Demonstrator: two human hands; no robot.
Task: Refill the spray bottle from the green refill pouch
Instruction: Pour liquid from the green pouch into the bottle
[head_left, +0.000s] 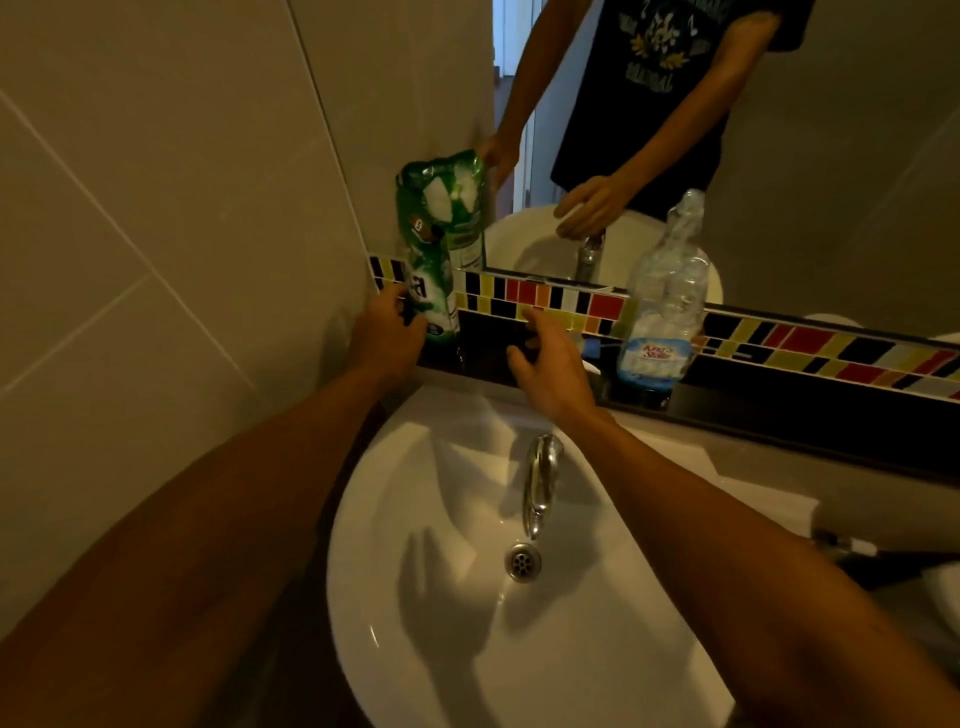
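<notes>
Nearest me I see a glossy white sink (395, 519) and chrome tap (540, 483). My left hand (387, 332) wraps the crinkled green refill pouch (434, 249) standing on the dark ledge (779, 410); my right hand (550, 364) hovers spread, empty. Further right stands the clear spray bottle (665, 306), its label reading "King's Stella"; its nozzle is missing or hidden.

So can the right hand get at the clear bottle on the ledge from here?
Probably yes. The right hand is open and empty over the ledge, and nothing stands between it and the bottle further along.

Bare ledge (488, 332) between pouch (431, 291), bottle (662, 312)
</notes>
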